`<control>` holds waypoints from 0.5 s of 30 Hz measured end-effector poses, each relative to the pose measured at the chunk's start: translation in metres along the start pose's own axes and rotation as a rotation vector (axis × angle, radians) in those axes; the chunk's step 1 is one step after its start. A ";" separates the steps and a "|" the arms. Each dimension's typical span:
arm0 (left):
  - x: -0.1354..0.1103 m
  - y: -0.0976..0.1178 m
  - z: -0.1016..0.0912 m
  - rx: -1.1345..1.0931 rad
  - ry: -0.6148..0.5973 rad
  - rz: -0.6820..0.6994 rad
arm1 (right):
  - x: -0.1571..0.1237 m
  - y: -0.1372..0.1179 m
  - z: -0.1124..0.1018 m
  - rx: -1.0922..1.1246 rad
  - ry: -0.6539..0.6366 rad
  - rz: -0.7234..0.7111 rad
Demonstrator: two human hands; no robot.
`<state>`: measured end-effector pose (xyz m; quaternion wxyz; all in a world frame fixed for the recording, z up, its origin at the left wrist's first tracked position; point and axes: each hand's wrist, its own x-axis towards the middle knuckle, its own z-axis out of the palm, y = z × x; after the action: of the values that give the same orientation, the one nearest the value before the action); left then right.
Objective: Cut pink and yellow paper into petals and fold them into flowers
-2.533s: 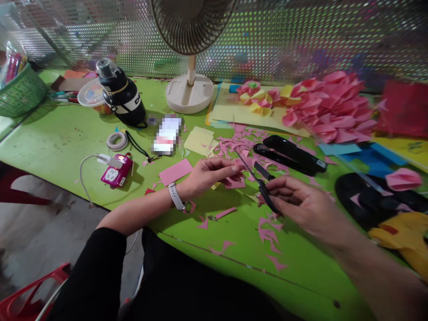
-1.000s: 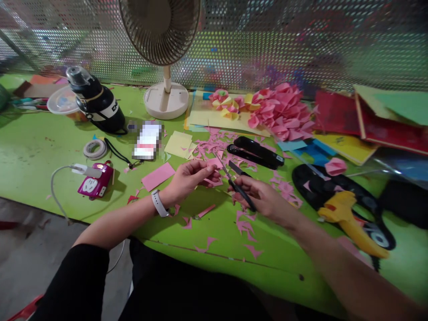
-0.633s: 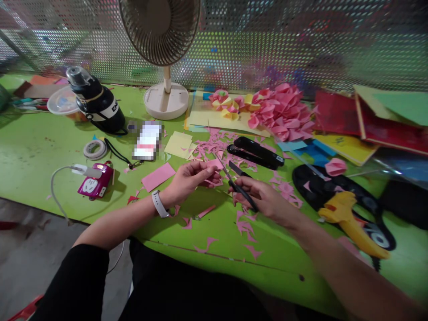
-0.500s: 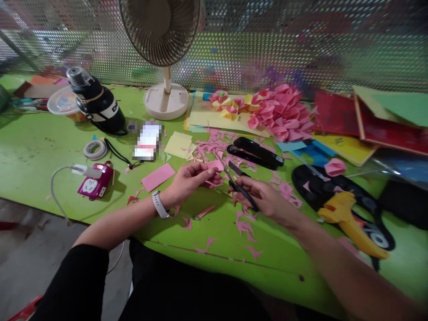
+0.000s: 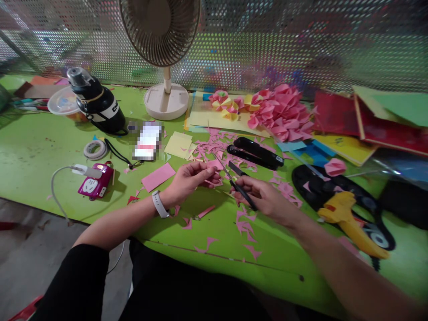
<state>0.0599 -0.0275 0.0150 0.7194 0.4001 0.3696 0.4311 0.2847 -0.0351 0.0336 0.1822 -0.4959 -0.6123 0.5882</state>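
Between the thumb and fingers of my left hand (image 5: pixel 194 179) is a small piece of pink paper (image 5: pixel 216 165). My right hand (image 5: pixel 259 196) grips a pair of scissors (image 5: pixel 246 195) with black handles, and their blades point up and left beside the paper. Whether the blades touch the paper I cannot tell. A flat pink paper rectangle (image 5: pixel 158 177) lies left of my left hand. Pink offcuts (image 5: pixel 214 145) are strewn behind and below my hands. Just beyond my right hand sits a black stapler (image 5: pixel 256 153).
Folded pink paper petals (image 5: pixel 281 111) are heaped at the back. On the right lies a yellow glue gun (image 5: pixel 354 223). A white fan (image 5: pixel 166 100), a black bottle (image 5: pixel 98 104), a phone (image 5: pixel 147 141), a tape roll (image 5: pixel 95 150) and a purple power adapter (image 5: pixel 96 180) stand or lie to the left.
Very little differs. The scissors have shifted slightly in my right hand, and my left hand keeps the pink paper in almost the same place.
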 end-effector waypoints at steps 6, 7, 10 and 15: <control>-0.001 0.002 0.000 0.040 0.014 0.001 | 0.000 0.000 0.001 -0.004 0.005 -0.008; 0.000 0.002 0.000 0.044 0.017 0.001 | 0.000 -0.001 0.001 -0.005 0.010 -0.007; 0.000 0.002 0.000 0.042 0.032 0.000 | 0.000 -0.005 0.003 0.002 0.021 0.001; 0.001 0.002 0.000 0.014 0.050 -0.003 | 0.000 -0.006 0.003 0.004 0.024 0.016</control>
<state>0.0594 -0.0260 0.0160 0.7075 0.3938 0.3913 0.4374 0.2805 -0.0357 0.0381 0.1857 -0.5073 -0.6051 0.5848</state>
